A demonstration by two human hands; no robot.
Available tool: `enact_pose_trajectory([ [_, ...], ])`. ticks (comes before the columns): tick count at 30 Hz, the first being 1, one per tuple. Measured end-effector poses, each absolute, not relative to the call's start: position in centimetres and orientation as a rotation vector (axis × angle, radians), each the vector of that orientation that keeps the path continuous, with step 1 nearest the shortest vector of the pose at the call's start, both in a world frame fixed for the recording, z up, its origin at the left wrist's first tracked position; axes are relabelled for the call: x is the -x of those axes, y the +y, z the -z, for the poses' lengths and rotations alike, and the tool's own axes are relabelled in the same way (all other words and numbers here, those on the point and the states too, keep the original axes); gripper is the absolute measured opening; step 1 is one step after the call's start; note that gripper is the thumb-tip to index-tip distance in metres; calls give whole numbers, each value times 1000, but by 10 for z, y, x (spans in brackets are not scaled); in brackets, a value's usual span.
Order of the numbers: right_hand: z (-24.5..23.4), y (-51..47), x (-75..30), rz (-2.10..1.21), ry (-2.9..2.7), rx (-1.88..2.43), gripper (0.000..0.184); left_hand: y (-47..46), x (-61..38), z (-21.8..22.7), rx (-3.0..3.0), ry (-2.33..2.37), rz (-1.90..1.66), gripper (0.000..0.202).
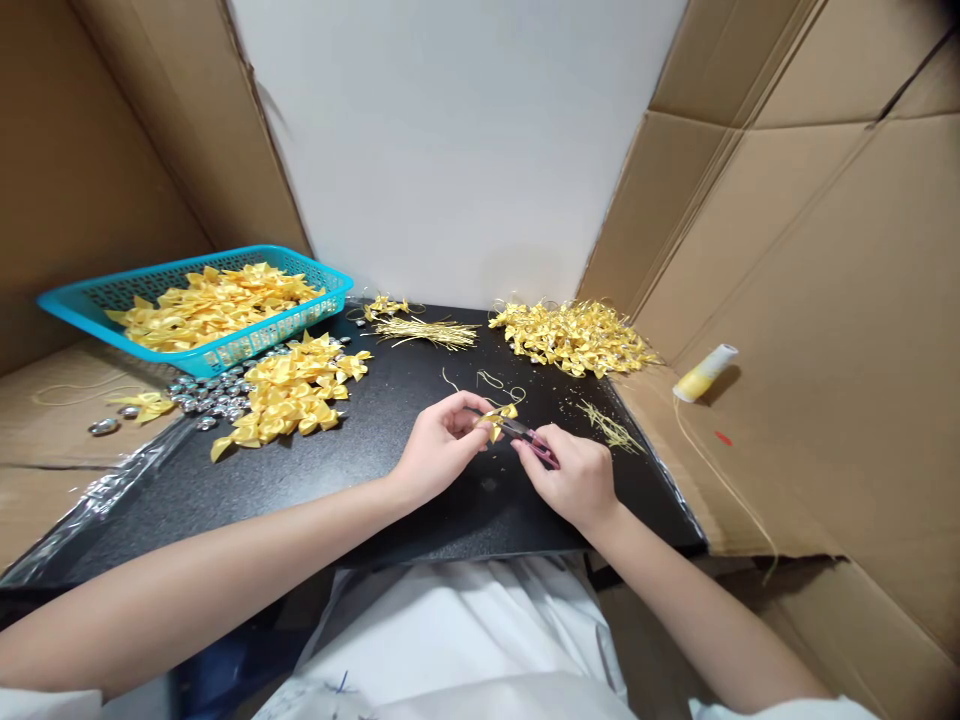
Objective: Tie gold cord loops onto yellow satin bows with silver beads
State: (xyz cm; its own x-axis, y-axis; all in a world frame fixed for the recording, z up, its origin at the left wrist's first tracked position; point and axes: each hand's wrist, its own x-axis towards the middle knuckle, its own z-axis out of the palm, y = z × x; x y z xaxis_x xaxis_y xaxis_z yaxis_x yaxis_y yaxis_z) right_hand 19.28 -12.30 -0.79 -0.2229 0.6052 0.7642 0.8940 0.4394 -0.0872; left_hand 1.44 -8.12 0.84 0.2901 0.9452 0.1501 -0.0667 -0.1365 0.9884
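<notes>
Over the front middle of the black table (390, 440), my left hand (445, 440) pinches a yellow ribbon bow (508, 411) between thumb and fingers. A thin gold cord (504, 388) trails on the table just behind it. My right hand (574, 470) is closed round the pinkish-purple handles of small scissors (541, 447). The scissor blades point left and reach the bow by my left fingertips. Whether the blades touch the cord is too small to tell.
A blue basket (201, 362) of yellow bows stands back left. Before it lie loose bows (289, 395) and silver bells (214, 395). Cut gold cords (431, 332), a heap of corded bows (574, 335), cord scraps (611, 425) and a thread spool (705, 373) lie behind and right. Cardboard walls surround the table.
</notes>
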Motion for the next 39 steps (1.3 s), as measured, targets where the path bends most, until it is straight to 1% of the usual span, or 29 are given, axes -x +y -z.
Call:
enact_pose_trajectory([
  [6, 8, -124, -192, 600, -1968, 1261, 24, -83, -15, -7, -1406, 889, -1108, 21],
  [18, 11, -125, -191, 600, -1980, 1375, 30, -82, -15, -1, -1417, 910, -1122, 21],
  [39, 9, -124, -193, 610, -2041, 1343, 38, -84, -14, 2, -1544, 932, -1125, 19],
])
